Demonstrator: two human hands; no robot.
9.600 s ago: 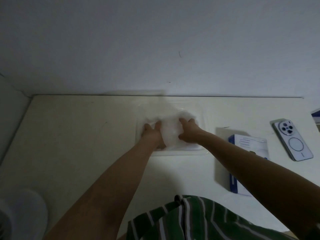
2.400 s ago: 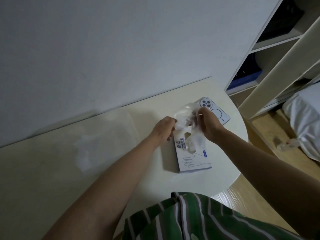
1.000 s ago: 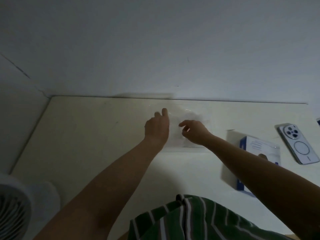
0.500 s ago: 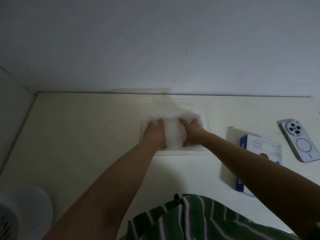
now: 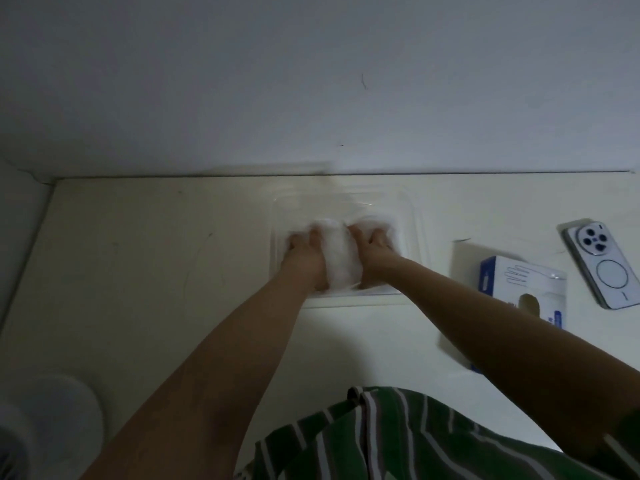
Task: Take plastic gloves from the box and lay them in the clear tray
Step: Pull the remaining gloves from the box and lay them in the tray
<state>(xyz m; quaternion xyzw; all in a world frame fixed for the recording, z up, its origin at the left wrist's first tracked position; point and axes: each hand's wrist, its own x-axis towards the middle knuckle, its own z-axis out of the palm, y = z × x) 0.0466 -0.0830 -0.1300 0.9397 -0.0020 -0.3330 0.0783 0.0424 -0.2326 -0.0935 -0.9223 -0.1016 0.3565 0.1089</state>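
Observation:
A clear shallow tray (image 5: pixel 414 216) lies on the cream table near the wall. Inside it sits a crumpled white pile of plastic gloves (image 5: pixel 341 263). My left hand (image 5: pixel 306 252) holds the pile down on its left side and my right hand (image 5: pixel 372 247) does the same on its right, fingers pointing towards the wall, with the film bulging between them. The white and blue glove box (image 5: pixel 519 282) lies flat to the right of the tray, partly behind my right forearm. Its oval opening faces up.
A white phone (image 5: pixel 604 265) lies face down at the far right, beyond the box. A pale round object (image 5: pixel 52 420), blurred, sits at the lower left corner. The table (image 5: pixel 156 271) ends at the wall behind and at a side wall on the left.
One second ago my hands hovered over the tray with a glove. Since then they have come down onto the pile in the tray and stay pressed on it.

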